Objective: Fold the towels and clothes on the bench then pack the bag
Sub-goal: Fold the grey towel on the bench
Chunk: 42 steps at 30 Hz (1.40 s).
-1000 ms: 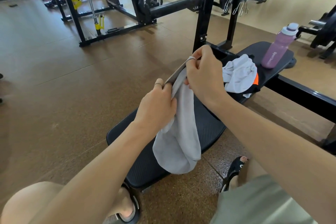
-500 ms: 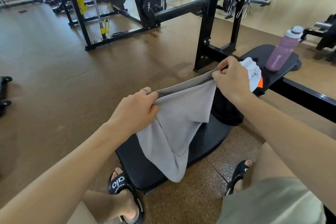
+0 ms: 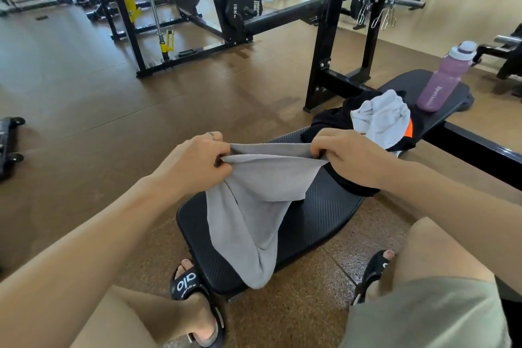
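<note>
Both hands, left grip (image 3: 195,162) and right grip (image 3: 348,159), clutch a grey towel (image 3: 254,206) whose bulk hangs below them over the desk (image 3: 319,220).

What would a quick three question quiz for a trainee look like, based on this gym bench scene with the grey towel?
1. True or false: both hands grip the grey towel.
2. What stands upright at the far end of the bench? A) purple water bottle B) dumbbell C) shoe
3. Fill in: the crumpled white towel lies on a ____ garment.

Key
1. True. The left hand and right hand each grip its top edge, and the rest hangs down over the bench.
2. A, the purple water bottle.
3. Black: it lies on the black garment, which shows an orange patch.
</note>
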### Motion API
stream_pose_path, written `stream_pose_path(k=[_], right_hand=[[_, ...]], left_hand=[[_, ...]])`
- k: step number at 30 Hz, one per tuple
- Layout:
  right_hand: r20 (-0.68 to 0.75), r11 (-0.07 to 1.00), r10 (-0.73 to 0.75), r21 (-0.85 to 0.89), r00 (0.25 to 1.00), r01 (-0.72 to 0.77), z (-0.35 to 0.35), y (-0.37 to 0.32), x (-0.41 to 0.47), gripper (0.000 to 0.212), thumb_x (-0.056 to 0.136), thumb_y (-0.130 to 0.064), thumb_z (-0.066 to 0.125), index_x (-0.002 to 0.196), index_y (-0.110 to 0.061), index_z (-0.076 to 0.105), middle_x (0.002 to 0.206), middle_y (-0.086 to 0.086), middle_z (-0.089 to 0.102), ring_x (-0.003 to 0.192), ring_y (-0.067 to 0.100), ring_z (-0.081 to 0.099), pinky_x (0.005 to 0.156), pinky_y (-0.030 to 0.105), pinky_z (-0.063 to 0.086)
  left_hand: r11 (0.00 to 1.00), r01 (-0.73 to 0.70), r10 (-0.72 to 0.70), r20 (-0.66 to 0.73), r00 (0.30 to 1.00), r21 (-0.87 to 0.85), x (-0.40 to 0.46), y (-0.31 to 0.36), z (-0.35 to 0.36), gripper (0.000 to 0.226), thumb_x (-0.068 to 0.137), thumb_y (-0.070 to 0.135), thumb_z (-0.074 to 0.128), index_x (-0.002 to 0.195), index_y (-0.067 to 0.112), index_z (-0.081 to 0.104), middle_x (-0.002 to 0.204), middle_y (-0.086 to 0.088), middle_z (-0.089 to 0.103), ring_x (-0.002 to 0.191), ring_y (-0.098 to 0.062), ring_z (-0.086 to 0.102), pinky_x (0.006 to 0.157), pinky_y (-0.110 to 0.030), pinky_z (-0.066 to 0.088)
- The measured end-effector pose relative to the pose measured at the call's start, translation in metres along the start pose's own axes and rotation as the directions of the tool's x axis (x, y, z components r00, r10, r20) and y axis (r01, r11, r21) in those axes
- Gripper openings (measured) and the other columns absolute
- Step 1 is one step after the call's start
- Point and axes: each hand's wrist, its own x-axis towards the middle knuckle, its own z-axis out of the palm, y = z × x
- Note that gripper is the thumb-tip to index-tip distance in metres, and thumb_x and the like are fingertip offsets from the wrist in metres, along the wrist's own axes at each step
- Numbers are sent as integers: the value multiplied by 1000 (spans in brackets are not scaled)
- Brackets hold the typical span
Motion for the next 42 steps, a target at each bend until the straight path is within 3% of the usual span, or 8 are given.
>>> stream_pose_path(k=[7, 14, 19, 25, 31, 34, 37, 42], right_hand=[[-22, 993, 4, -119, 1000, -6, -19, 2, -3, 30, 85, -49, 56, 73, -22, 61, 69, -12, 52, 61, 6, 51, 58, 32, 46], [-133, 987, 68, -132, 989, -86, -42, 13, 6, 41, 87, -44, 65, 63, -11, 58, 68, -1, 54, 60, 17, 52, 60, 44, 48], [-241, 946, 311, -13, 919, -324, -34, 9, 3, 38, 86, -33, 75, 65, -6, 58, 61, 7, 57, 58, 14, 48, 50, 16, 31], [-343, 872, 267, -312, 901, -377, -42, 2, 8, 44, 91, -52, 62, 71, -13, 60, 68, 3, 56, 68, 22, 55, 54, 33, 42], [-86, 733, 439, -541, 894, -412, -33, 12, 7, 36, 92, -44, 54, 82, -11, 63, 89, 8, 58, 86, 26, 52, 69, 35, 47], [77, 960, 179, -230, 981, -158, -7, -16, 5, 30, 84, -37, 65, 111, -25, 68, 114, 3, 57, 113, 24, 49, 93, 39, 45], [40, 974, -32, 227, 999, 22, 25, -51, -3, 32, 80, -31, 78, 106, -15, 68, 111, 0, 59, 108, 16, 48, 95, 31, 40], [-261, 898, 174, 438, 950, -44, 50, -76, -3, 8, 92, -12, 65, 97, -19, 66, 94, -9, 58, 94, 11, 57, 84, 34, 49]], left_hand=[[998, -27, 22, 101, 995, 51, -8, -5, 2, 19, 83, 31, 46, 65, 23, 48, 85, 6, 42, 67, -23, 53, 63, -38, 49], [998, -15, 20, 91, 996, -58, -17, -11, 12, 25, 92, 15, 54, 67, 17, 52, 82, 2, 45, 70, -20, 50, 69, -40, 48], [996, -72, 73, 26, 997, -44, -14, -7, 3, 35, 89, 14, 56, 61, 30, 41, 76, 6, 47, 69, -16, 51, 67, -39, 49], [995, -67, 63, 54, 997, 77, -7, -3, -10, 20, 95, 24, 46, 76, 26, 51, 76, 10, 53, 78, -18, 57, 65, -40, 53], [986, -163, 164, 48, 985, -22, 0, 21, -26, 23, 94, 28, 43, 72, 25, 46, 67, 7, 52, 72, -16, 54, 63, -38, 48], [962, -231, 243, 69, 968, -148, 5, 40, -25, 23, 93, 29, 43, 72, 21, 49, 63, 4, 51, 68, -14, 50, 63, -37, 44], [950, -216, 233, 55, 971, -224, 11, 49, -21, 21, 93, 21, 48, 73, 16, 53, 63, 1, 50, 65, -17, 47, 64, -35, 41], [942, -165, 198, 86, 976, -293, 10, 50, -21, 18, 93, 19, 53, 75, 17, 58, 66, -2, 56, 64, -19, 49, 60, -26, 38]])
